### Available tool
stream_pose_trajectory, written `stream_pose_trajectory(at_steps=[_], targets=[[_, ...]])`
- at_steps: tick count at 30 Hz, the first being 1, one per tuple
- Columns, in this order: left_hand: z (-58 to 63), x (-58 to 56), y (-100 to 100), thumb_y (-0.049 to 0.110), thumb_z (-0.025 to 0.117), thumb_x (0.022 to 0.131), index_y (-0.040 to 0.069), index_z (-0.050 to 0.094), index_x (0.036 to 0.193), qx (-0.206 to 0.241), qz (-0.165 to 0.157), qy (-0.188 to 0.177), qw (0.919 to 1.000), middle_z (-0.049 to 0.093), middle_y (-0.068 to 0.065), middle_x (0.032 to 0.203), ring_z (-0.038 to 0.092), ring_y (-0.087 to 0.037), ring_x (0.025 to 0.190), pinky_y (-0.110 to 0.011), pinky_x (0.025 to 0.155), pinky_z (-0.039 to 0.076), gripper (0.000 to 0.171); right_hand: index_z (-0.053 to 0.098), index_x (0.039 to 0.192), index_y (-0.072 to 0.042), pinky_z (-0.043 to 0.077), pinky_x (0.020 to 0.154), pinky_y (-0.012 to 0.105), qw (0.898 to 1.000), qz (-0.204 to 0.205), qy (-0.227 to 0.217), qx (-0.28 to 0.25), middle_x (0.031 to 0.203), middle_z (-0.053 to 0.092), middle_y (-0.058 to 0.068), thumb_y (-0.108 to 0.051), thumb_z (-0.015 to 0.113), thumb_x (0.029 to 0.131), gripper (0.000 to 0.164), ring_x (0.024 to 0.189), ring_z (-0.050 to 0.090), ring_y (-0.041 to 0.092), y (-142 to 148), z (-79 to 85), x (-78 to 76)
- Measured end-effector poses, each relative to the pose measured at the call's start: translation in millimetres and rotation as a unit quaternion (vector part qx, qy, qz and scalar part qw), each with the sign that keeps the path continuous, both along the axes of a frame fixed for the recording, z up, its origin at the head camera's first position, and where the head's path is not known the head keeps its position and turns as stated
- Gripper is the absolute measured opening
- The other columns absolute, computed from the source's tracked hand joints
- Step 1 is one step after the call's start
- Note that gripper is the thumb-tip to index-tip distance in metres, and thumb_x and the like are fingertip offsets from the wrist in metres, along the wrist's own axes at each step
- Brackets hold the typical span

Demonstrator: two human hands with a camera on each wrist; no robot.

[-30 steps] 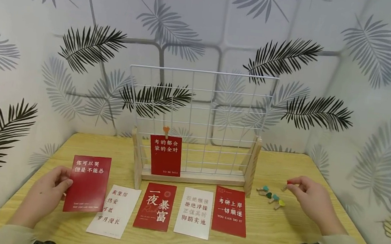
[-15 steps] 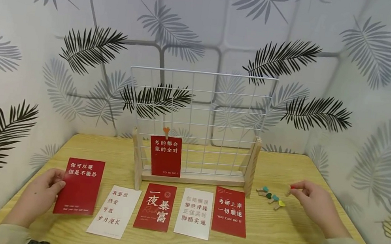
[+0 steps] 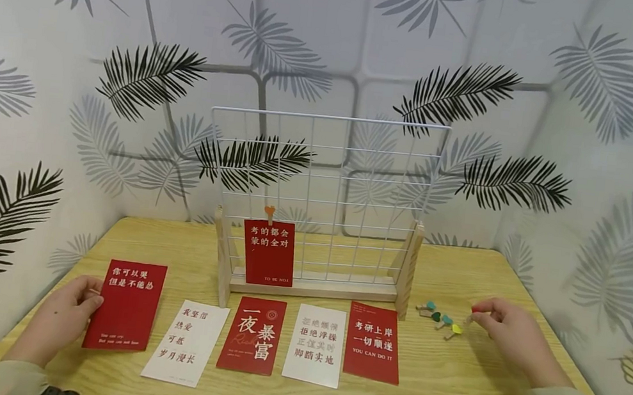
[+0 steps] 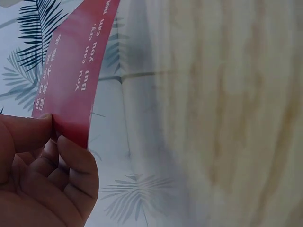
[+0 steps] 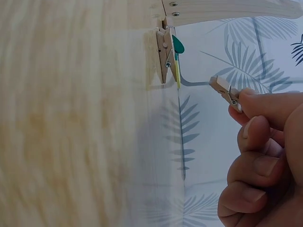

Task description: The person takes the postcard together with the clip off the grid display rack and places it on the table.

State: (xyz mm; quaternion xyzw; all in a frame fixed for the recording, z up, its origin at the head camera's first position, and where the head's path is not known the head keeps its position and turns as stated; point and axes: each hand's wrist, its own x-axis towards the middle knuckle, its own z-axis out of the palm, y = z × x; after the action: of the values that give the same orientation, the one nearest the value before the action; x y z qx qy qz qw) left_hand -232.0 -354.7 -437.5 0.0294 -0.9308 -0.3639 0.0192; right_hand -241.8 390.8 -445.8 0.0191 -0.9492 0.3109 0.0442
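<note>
My left hand pinches the left edge of a red card with white lettering, between thumb and fingers, as the left wrist view confirms. The card is raised at the left of the table. At the far right, my right hand pinches a small wooden clothespin with a red top between thumb and index finger. Several more clothespins with teal, green and yellow tops lie just left of it, such as one with a yellow heart. In the right wrist view a green-topped clothespin shows near the stand's wooden foot.
A white wire grid stands on a wooden base. A red card hangs from it by an orange-heart clothespin. Before it lie a tilted white card, a red card, a white card and another red card.
My left hand has shifted left and slightly down with the red card, away from the tilted white card. My right hand, holding the clothespin, has moved slightly right and down.
</note>
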Motion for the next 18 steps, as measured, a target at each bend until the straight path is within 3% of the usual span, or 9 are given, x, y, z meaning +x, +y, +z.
stream_pose_trajectory(at_steps=[7,18], targets=[[0.2,-6.9,-4,0.011,0.040,0.109,-0.007,0.046,0.130,0.030,0.000,-0.041,0.9987,0.059,-0.017,0.108,0.057,-0.025,0.091,-0.033,0.069,0.050,0.028,0.066,0.120,-0.005,0.040,0.054,0.034,1.000,0.005,-0.013,0.014,0.084,0.063,0.004,-0.032,0.059,0.104,0.032,0.070,0.051,0.020,3,-1.7,0.0],[-2.9,-17.9,-11,0.009,0.041,0.107,-0.012,0.046,0.130,0.026,-0.017,-0.066,0.9973,0.061,-0.017,0.101,0.061,-0.023,0.087,-0.036,0.068,0.053,0.031,0.072,0.110,-0.010,0.045,0.068,0.038,0.998,0.034,-0.011,0.045,0.102,0.071,0.007,-0.028,0.063,0.101,0.022,0.082,0.057,0.019,9,-8.7,-4.2]])
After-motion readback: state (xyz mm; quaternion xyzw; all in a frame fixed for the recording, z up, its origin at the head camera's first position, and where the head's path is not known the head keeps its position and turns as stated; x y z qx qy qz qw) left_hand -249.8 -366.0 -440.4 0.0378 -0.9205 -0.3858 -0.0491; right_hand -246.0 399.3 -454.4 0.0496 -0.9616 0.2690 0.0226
